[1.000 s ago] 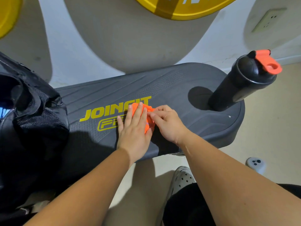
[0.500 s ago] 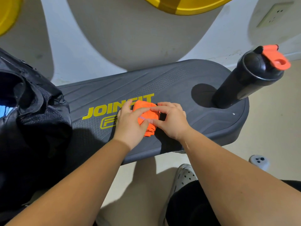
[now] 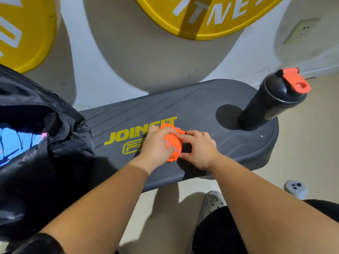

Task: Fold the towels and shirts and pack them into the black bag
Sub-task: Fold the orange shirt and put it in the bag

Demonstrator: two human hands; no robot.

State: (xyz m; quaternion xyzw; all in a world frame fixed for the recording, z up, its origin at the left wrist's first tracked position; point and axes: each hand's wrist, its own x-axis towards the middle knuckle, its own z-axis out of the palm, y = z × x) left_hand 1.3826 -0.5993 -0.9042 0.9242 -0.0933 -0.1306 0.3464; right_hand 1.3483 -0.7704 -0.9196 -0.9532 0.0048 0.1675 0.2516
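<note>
Bag [image 3: 36,180] with blue fabric [image 3: 16,142] inside; orange cloth [image 3: 173,143] outside on board [image 3: 201,107]

Single head cam, wide-angle, worn high & tilted fwd-down, close in over dark counter [image 3: 201,107] w/ wall [image 3: 113,57] filling top of frame, floor [image 3: 311,153] along bottom & R side, black bag [image 3: 36,180] cut off by L edge.
</note>
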